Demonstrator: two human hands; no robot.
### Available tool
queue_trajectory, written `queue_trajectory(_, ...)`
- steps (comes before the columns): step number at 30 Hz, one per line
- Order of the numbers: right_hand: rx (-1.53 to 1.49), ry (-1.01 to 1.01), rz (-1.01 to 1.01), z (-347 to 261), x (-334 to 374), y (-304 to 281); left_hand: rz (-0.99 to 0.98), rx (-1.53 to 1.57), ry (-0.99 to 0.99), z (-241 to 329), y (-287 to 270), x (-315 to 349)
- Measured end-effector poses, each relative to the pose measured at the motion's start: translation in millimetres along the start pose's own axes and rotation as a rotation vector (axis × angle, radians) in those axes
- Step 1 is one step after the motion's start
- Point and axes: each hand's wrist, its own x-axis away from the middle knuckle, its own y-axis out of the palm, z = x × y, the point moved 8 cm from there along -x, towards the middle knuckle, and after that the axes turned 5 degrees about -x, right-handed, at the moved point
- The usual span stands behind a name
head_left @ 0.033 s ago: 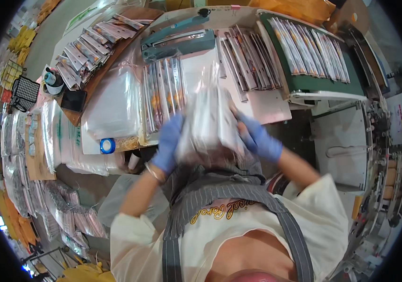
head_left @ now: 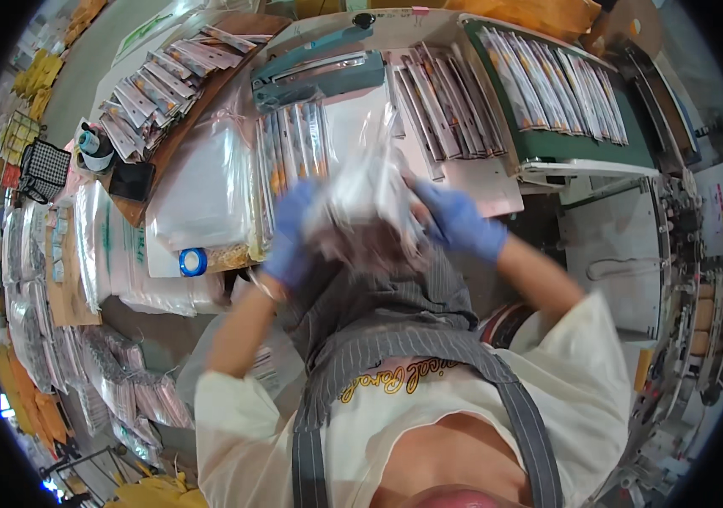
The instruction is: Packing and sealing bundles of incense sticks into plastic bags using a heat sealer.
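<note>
Left of the fingers [head_left: 305,201], a round blue-and-white tape roll [head_left: 193,262] lies near flat, clear plastic bags [head_left: 200,188]. Between the blue-gloved left hand [head_left: 292,235] and blue-gloved right hand [head_left: 461,223], a blurred bundle of white, plastic-wrapped packets [head_left: 365,212] is clamped by both sets of fingers. Right of and beyond them, slim white-and-orange packets [head_left: 547,89] line a dark-green tray [head_left: 577,153].

Head-worn fisheye view, downward from close above
</note>
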Motion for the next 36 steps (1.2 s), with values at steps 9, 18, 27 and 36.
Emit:
queue_trajectory(9,0.038,-0.378,0.105,-70,-83,-139,0.137,-1.103,0.595,202,20,-41)
queue_trajectory(18,0.219,-0.262,0.428,-68,-74,-186,-0.013,-0.412,0.371,199,53,-54)
queue_trajectory(27,0.430,-0.631,0.552,-66,-122,-121,0.046,-0.461,0.924,138,86,-71)
queue_trajectory(36,0.020,0.302,0.836,147,-289,-118,0.023,-0.071,0.099,-53,64,-231)
